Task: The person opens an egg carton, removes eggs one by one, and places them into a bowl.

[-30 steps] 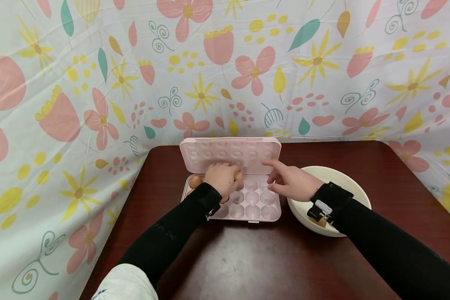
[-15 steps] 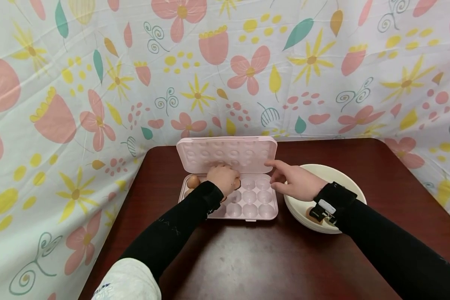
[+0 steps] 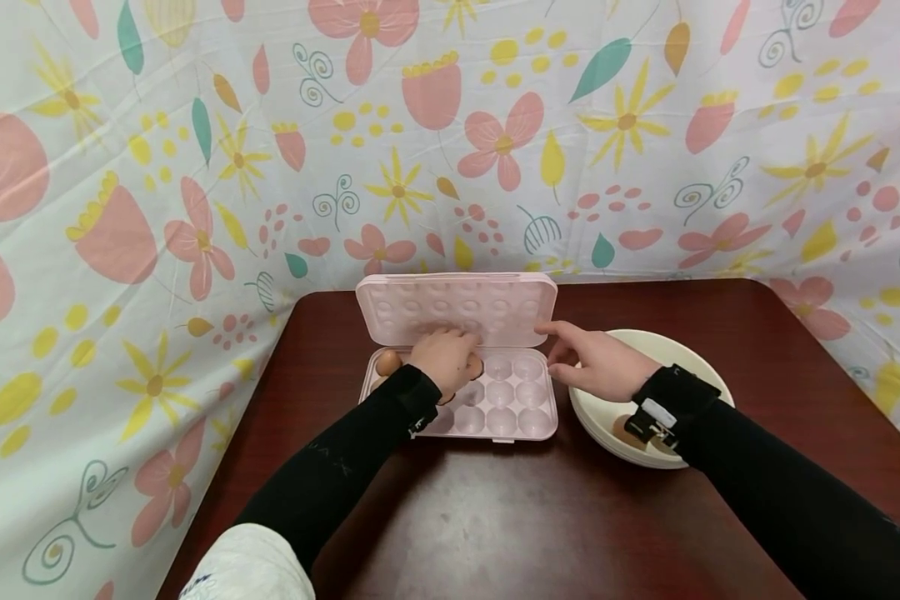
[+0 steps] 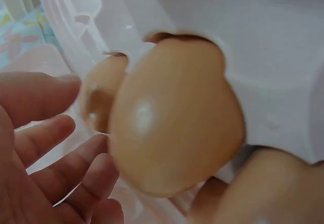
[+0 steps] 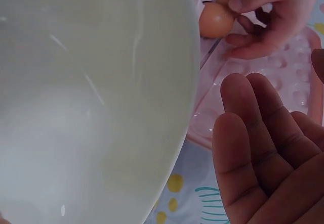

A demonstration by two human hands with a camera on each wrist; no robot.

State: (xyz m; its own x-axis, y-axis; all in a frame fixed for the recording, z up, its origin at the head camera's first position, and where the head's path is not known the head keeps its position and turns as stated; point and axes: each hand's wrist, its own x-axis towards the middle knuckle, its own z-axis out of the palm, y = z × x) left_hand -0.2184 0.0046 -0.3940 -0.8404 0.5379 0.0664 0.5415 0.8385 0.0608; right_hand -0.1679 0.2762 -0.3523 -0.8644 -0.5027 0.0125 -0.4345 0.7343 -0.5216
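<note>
A person's left hand (image 3: 444,358) spreads its thumb wide of loosely bent fingers over a pink egg tray (image 3: 502,393), with no egg clasped between them. The brown egg (image 3: 477,367) just right of the thumb sits in the back row; whether the thumb grazes it, the views leave unclear. A second ago that egg showed higher beside the fingers; now it lies lower, which suggests it has been set down and one more cell is filled.

More eggs lie close about the hand: one plain to its left in the back-row corner (image 3: 388,362), others partly hidden beneath the wrist. The cells in front of the hand and to its right stand bare. The raised lid (image 3: 457,310) rises directly behind the knuckles.

Farther right, much where it was a second ago, the right hand (image 3: 600,364) hangs with fingers reaching toward the tray, holding nothing. Beneath its wrist, a cream bowl (image 3: 678,354) holds at least one egg (image 3: 624,429), so the work appears unfinished. The dark red table (image 3: 487,508) bears it all, a floral cloth (image 3: 420,192) beyond.
</note>
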